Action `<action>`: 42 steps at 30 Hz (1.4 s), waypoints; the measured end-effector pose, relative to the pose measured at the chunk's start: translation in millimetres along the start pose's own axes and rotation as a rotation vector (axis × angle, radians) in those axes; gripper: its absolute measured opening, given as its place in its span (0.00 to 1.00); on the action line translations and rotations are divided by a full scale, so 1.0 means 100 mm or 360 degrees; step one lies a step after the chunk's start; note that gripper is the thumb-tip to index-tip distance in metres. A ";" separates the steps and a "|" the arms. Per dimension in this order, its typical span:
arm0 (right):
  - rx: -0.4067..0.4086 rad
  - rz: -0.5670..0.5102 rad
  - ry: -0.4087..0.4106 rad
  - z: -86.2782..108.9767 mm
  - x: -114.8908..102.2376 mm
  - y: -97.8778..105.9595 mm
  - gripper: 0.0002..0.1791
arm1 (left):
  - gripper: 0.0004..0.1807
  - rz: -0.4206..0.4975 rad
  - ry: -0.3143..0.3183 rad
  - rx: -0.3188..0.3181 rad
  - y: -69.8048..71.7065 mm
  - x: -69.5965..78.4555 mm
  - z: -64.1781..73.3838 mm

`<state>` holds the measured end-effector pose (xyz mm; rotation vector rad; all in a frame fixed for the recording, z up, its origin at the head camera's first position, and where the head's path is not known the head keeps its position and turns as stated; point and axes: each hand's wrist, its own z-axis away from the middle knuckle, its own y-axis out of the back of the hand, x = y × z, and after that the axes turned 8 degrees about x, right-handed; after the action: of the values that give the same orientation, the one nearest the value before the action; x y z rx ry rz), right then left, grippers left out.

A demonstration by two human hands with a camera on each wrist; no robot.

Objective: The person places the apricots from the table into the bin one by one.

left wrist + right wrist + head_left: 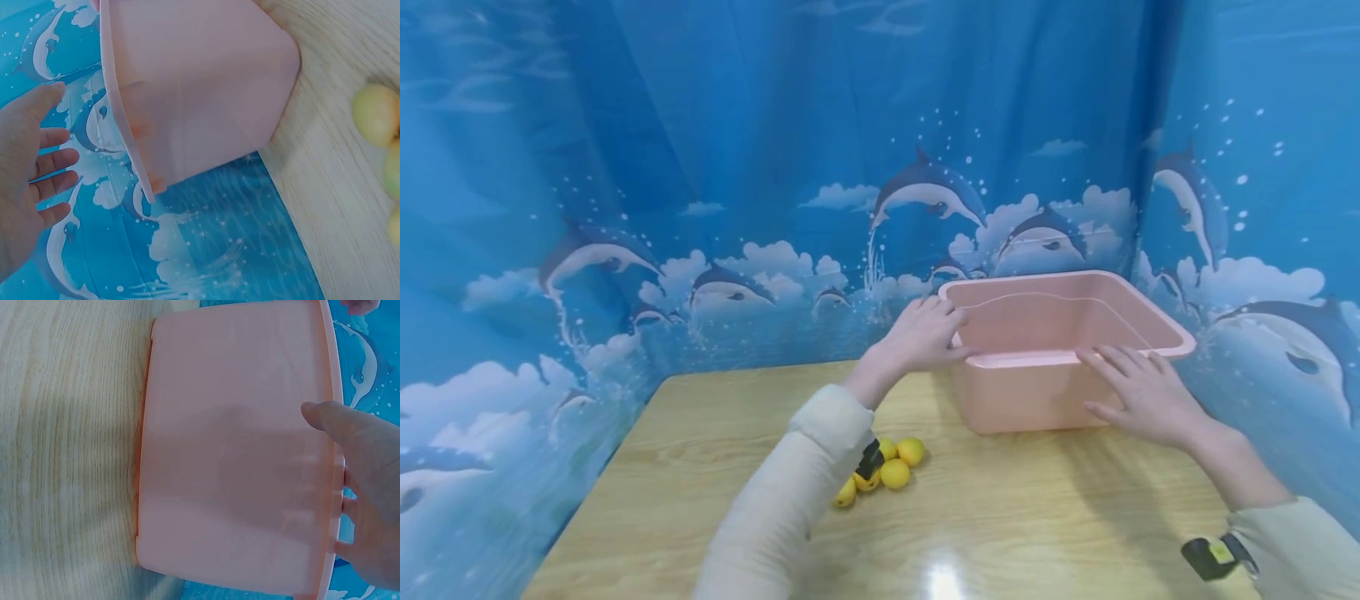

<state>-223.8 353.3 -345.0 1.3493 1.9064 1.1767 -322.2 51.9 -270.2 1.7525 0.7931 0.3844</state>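
Note:
A pink plastic bin (1022, 392) stands upright at the back right of the wooden table. By its left rim is my left hand (925, 333), fingers spread; the left wrist view shows this hand (28, 169) holding nothing, with a gap to the bin (206, 87). At the front rim my right hand (1138, 396) has its fingertips at the edge and its thumb lower, before the front wall. From the right wrist the thumb (322, 415) lies over the bin wall (231, 456), fingers fairly straight; firm contact is unclear.
Several yellow round fruits (895, 473) lie in a cluster on the table (722, 450), partly hidden by the left sleeve (790, 492). A blue dolphin-print curtain (775, 167) hangs close behind the bin and down both sides.

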 end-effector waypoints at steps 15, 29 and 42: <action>0.0013 -0.0003 0.0006 0.00 0.02 -0.03 0.44 | 0.23 0.0070 -0.0064 0.0084 -0.13 -0.18 0.50; -0.0014 -0.0017 -0.0046 -0.01 -0.02 -0.01 0.43 | 0.30 0.0006 0.0053 -0.0219 -0.56 -0.24 0.80; -0.0019 -0.0010 -0.0036 0.00 -0.02 -0.02 0.44 | 0.36 -0.0145 0.0099 -0.0421 -1.00 -0.22 1.00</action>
<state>-223.9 351.0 -346.6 1.3442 1.8836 1.1628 -308.0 -19.1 -394.1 1.4588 0.8239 0.4621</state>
